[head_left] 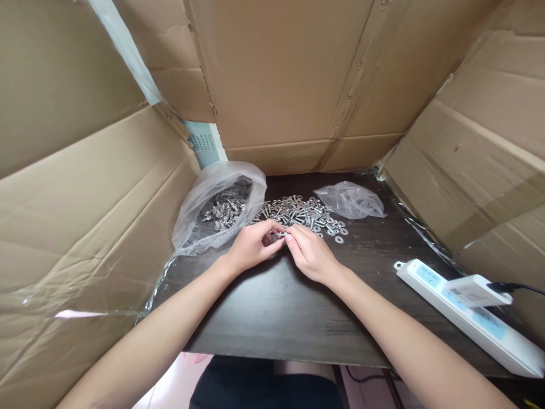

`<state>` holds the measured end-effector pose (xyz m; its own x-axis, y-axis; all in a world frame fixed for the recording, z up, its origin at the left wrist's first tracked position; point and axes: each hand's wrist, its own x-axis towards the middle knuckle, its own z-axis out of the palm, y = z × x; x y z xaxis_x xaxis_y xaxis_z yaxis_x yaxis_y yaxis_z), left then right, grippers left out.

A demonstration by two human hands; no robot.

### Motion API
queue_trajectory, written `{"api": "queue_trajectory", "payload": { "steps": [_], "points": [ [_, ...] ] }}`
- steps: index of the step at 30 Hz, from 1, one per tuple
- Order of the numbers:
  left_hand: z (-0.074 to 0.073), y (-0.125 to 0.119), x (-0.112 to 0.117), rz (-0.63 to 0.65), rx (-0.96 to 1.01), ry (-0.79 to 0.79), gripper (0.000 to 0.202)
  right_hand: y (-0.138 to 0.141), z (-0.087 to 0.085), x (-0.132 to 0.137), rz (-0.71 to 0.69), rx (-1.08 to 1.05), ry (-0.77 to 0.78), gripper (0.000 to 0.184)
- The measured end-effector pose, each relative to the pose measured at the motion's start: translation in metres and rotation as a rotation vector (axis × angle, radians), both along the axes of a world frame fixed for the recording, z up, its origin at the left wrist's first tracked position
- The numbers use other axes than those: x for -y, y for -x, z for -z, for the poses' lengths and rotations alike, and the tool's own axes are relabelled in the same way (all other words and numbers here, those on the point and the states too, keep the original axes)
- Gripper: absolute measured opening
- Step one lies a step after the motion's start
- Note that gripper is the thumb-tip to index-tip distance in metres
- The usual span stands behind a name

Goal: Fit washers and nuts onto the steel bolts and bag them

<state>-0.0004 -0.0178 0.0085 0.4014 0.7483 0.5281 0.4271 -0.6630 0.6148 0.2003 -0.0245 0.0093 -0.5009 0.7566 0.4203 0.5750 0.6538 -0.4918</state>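
Note:
My left hand [254,245] and my right hand [310,251] meet over the dark wooden table [281,307], fingertips pinched together on a small metal bolt [281,234] between them. Just behind the hands lies a loose heap of bolts, nuts and washers [303,215]. To the left, an open clear plastic bag [221,204] holds several more assembled metal bolts. A smaller, crumpled clear bag [351,200] lies to the right of the heap.
Cardboard walls [293,79] close in the table on the left, back and right. A white power strip [468,315] with a white plug adapter [477,291] lies along the right front edge.

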Motion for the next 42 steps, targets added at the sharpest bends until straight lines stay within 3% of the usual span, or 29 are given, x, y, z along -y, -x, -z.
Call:
{"api": "queue_trajectory", "payload": {
  "steps": [17,34,42],
  "points": [
    [0.0002,0.0002,-0.0013,0.000,-0.032,-0.004,0.012,0.0007,-0.0019,0.0014,0.005,-0.054,0.060,0.018],
    [-0.0021,-0.0004,0.0004,-0.012,-0.018,0.004,0.018,0.0033,-0.0049,0.0034,0.100,-0.152,-0.016,0.012],
    [0.0002,0.0011,-0.0010,-0.002,-0.029,-0.022,0.018,0.0020,-0.0023,0.0017,0.089,-0.172,0.051,0.008]
  ]
}}
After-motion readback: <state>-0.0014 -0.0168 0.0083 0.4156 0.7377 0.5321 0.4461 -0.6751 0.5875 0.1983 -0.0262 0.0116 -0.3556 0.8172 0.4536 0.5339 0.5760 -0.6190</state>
